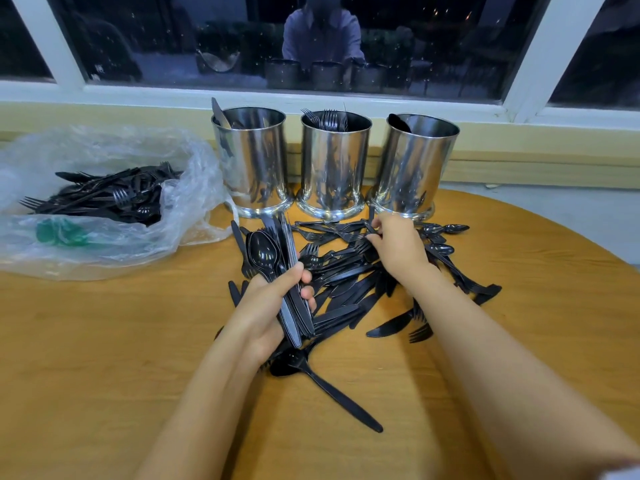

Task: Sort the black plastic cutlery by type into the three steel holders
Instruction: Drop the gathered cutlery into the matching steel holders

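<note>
A clear bag of black cutlery lies at the left edge of the worktop. At the far edge stand the left holder with knives, the middle holder with forks and the right holder with a spoon. The left hand grips a bunch of knives and a spoon. The right hand pinches one piece on the pile in the middle.

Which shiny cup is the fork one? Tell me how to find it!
Look at the back of the round wooden table, under the window, where three steel holders stand in a row. It is the middle holder. Only it has fork prongs poking out; the left holder shows a knife, the right holder a spoon.
</note>
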Demonstrator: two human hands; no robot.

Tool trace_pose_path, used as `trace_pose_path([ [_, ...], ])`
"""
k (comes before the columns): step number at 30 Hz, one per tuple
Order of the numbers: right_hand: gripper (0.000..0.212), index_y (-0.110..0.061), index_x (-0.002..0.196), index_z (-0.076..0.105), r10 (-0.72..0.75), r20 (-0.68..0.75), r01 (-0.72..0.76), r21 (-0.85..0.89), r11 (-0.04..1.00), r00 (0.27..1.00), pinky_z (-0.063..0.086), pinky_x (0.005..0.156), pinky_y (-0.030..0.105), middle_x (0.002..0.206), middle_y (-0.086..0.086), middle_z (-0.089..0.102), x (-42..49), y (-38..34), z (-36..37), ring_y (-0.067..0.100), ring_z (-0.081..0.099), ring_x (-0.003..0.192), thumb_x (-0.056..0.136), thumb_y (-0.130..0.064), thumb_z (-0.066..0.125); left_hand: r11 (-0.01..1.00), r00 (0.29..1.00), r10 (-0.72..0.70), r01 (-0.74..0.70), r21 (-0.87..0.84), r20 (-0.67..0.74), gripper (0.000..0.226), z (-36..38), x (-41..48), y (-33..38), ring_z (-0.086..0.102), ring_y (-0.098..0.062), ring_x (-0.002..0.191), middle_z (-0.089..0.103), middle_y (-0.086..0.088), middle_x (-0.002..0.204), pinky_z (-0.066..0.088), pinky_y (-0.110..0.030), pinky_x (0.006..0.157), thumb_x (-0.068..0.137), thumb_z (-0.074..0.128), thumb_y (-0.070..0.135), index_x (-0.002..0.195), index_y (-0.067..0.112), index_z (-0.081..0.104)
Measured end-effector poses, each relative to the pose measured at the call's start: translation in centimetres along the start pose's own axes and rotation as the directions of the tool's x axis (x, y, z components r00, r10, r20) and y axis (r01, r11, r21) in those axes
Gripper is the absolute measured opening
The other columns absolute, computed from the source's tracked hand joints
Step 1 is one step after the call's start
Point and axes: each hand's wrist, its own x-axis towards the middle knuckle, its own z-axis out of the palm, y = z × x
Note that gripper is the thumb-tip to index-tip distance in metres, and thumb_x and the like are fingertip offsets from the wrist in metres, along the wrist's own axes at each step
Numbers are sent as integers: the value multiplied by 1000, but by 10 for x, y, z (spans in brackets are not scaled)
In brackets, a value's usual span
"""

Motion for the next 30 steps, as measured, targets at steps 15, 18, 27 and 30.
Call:
trace_pose_path([
  [15, 12, -17, 91, 54, -157, -376, 341, 496, 798, 913, 57, 69, 31, 84, 3, 60, -37, -46, -61, 14, 67, 74, 93, -6, 57, 989, 997, -81, 82, -122, 13, 10, 3, -1, 0, 47, -12, 56, 54, -1, 71, 51, -27, 55, 93, 62, 20, 92, 11, 58],
  [18, 9, -12, 89, 57, -73, -368, 337, 732, 592, 927, 58, 70, 33, 77, 1, 64, -78, -55, -55, 14, 71, 75, 93, -4, 60, 982, 996, -91, 89, -164, -3, 21, 4, -1, 1, 47, -12, 57, 53, 0, 71, 50, -28, 56, 82, 68, 28, 88, 12, 58],
  [27, 15, -2, 93, 71, -343, -470, 575, 561, 595, 813, 52, 74, 12, 89, -4, 71, -118, -52, -7, -3, 67, 86, 81, 7, 71, 993, 997, -69, 66, -97, -28, 59, 3, 1, -1, 53, -12, 59, 56, 1, 69, 53, -30, 67, 75, 55, 62, 96, 7, 60],
  [30, 19, -2, 98, 72, -438, -422, 608, 549, 573, 794, 57, 79, 23, 96, 2, 74, -120, -50, 6, 3, 69, 94, 82, 9, 70, 992, 994, -95, 90, -87, -56, 66, 0, 2, 1, 68, -16, 71, 70, -2, 77, 55, -36, 77, 64, 61, 66, 100, 10, 63],
])
